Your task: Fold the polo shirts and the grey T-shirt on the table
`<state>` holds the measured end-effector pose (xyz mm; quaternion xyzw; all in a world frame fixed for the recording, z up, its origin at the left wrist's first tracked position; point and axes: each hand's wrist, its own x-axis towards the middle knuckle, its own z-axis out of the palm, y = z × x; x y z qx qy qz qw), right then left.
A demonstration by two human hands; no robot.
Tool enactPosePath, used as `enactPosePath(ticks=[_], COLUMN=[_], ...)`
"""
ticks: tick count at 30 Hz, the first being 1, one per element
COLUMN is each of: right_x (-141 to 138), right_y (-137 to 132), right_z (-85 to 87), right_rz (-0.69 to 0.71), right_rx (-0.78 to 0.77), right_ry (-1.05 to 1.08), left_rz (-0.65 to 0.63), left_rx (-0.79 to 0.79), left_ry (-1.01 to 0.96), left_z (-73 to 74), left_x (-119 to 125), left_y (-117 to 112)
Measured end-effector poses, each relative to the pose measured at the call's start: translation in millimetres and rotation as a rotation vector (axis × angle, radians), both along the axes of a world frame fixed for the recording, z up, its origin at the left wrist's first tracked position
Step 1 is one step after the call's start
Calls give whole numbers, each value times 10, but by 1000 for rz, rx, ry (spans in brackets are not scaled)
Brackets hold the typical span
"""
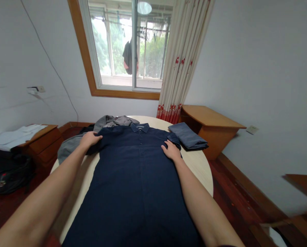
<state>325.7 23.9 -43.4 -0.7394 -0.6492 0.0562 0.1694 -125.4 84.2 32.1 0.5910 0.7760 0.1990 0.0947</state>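
A dark navy short-sleeved shirt (138, 178) lies spread out, front side up, on a round pale table (203, 171). Its collar points toward the window and its lower part runs out of view at the bottom. My left hand (89, 140) is closed at the left sleeve, the thumb stretched along the cloth; the fingertips are partly hidden. On the opposite side, my right hand (172, 150) rests flat on the shirt near the right sleeve, with fingers and thumb apart. That sleeve looks bunched just beyond the fingers.
A folded dark blue-grey garment (186, 135) lies at the table's right rim. Grey clothes (112, 120) are heaped at the back left. A wooden desk (212, 118) stands behind at right, a drawer cabinet (44, 144) at left, with a black bag (9, 171) nearby.
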Motion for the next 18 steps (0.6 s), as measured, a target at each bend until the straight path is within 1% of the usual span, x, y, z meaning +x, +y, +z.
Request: enactPosePath(ticks=[2, 5, 6, 8, 12, 15, 17, 18], right_x=[5, 14, 17, 19, 18, 24, 32, 36], right_y=[4, 17, 21, 24, 23, 28, 35, 38], right_z=[-1, -13, -18, -27, -28, -22, -25, -31], right_rz=[0, 0, 0, 2, 5, 9, 14, 15], right_rx=[5, 9, 11, 13, 23, 26, 27, 29], right_ry=[7, 18, 19, 18, 22, 27, 27, 27], left_rz=[-42, -85, -99, -132, -192, -201, -185, -172], left_rx=[-40, -87, -94, -109, -158, -134, -86, -52], left_ry=[-166, -459, -533, -619, -629, -551, -432, -326], left_z=[85, 194, 221, 254, 263, 302, 372, 416], left_x=[17, 119, 157, 220, 266, 230, 159, 108], left_y=[53, 51, 35, -2, -16, 82, 181, 229])
